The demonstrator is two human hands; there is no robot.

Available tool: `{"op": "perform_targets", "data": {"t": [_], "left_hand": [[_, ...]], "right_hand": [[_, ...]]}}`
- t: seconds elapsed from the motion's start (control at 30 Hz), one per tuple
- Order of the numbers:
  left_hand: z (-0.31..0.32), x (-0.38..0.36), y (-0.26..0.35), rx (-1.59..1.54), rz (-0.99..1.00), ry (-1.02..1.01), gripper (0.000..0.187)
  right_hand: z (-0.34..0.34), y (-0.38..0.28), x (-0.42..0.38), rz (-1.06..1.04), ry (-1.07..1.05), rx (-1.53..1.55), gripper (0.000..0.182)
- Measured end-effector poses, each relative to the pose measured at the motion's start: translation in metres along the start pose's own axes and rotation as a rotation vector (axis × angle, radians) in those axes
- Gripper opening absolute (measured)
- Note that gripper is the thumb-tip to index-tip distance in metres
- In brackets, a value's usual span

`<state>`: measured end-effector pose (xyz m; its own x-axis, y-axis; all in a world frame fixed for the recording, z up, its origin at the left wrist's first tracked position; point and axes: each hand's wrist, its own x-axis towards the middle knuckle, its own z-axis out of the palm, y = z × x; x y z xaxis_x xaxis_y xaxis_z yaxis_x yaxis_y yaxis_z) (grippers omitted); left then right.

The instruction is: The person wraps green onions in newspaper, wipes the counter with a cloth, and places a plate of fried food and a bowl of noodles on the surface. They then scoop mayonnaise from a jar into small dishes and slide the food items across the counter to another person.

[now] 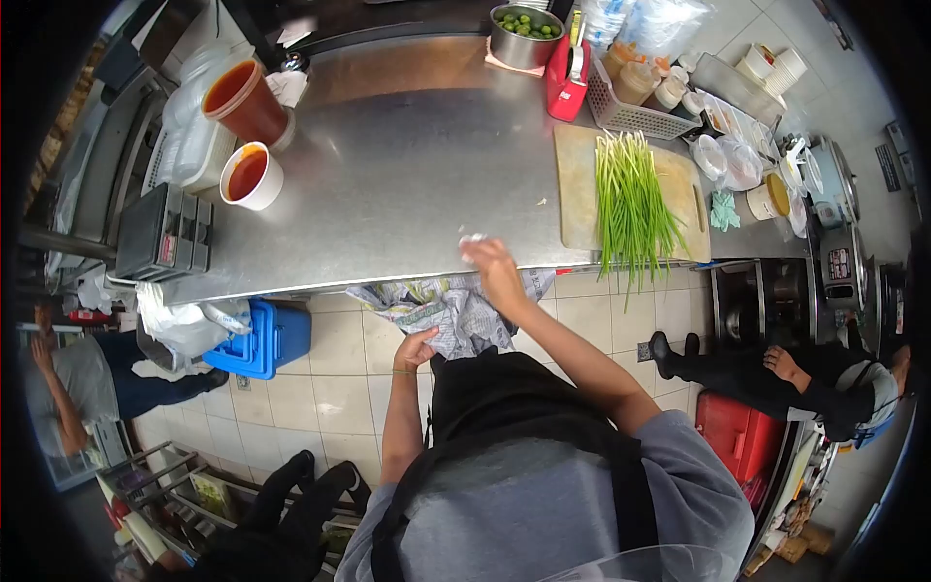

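Note:
My left hand (415, 349) grips the near edge of a crumpled sheet of printed newspaper (441, 315), which spreads just below the counter's front edge. Over that edge, my right hand (495, 272) is slightly blurred, its fingers curled in. A small white scrap (472, 239) shows at its fingertips; what it is I cannot make out. To the right, a bunch of green chives (632, 194) lies on a pale cutting board (578, 184), the tips hanging over the counter's edge.
On the steel counter (388, 175) stand a tub of red sauce (238, 105), a white cup of sauce (252, 177), a dark drawer box (165, 231), a pot of limes (525, 44) and a basket of bottles (640, 118). A blue bin (262, 339) is below. Other people are nearby on both sides and behind.

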<state>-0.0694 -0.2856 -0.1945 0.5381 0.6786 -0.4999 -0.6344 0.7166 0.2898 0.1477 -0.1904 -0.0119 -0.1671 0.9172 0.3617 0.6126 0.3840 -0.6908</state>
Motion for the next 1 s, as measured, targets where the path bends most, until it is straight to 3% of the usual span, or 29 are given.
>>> {"op": "perform_targets", "data": {"t": [0.13, 0.17, 0.23, 0.3, 0.4, 0.47, 0.53, 0.6, 0.67, 0.73, 0.8, 0.9, 1.0], "left_hand": [[0.022, -0.006, 0.004, 0.026, 0.023, -0.051, 0.042], [0.014, -0.005, 0.002, 0.077, -0.009, 0.047, 0.043], [-0.009, 0.002, -0.005, 0.096, 0.074, 0.025, 0.043], [-0.04, 0.011, -0.008, 0.06, -0.009, 0.068, 0.041], [0.004, -0.007, -0.001, 0.046, 0.065, -0.045, 0.044], [0.011, -0.01, 0.002, 0.036, 0.105, -0.061, 0.043], [0.011, -0.011, 0.001, 0.03, 0.099, -0.041, 0.043], [0.007, -0.006, 0.001, 0.02, 0.049, -0.013, 0.043], [0.011, -0.006, 0.002, 0.046, 0.055, 0.002, 0.043], [0.006, 0.001, 0.002, 0.06, 0.062, 0.015, 0.043], [0.013, 0.0, 0.004, 0.079, 0.053, 0.007, 0.043], [0.009, 0.001, 0.008, 0.078, 0.03, -0.01, 0.042], [0.008, -0.001, 0.005, 0.105, 0.063, 0.009, 0.042]], "right_hand": [[-0.004, 0.017, 0.047, 0.178, -0.014, 0.281, 0.034], [-0.009, 0.029, 0.075, 0.163, 0.088, 0.256, 0.033], [-0.021, 0.074, 0.151, 0.114, 0.29, 0.165, 0.032], [-0.033, 0.113, 0.204, 0.044, 0.505, -0.073, 0.024], [-0.015, 0.162, 0.221, 0.478, 0.312, -0.291, 0.018], [0.018, 0.157, 0.208, 0.372, 0.413, -0.225, 0.015], [0.041, 0.128, 0.173, 0.184, 0.274, -0.195, 0.016], [0.043, 0.076, 0.127, 0.12, 0.16, -0.109, 0.03], [0.049, 0.052, 0.079, -0.097, 0.109, -0.082, 0.022], [0.05, 0.038, 0.037, -0.3, 0.091, -0.127, 0.026], [0.036, 0.013, 0.008, -0.218, -0.011, 0.056, 0.026], [0.013, 0.013, 0.003, -0.028, -0.193, 0.083, 0.028], [-0.037, 0.051, 0.048, 0.087, 0.127, -0.065, 0.03]]}}
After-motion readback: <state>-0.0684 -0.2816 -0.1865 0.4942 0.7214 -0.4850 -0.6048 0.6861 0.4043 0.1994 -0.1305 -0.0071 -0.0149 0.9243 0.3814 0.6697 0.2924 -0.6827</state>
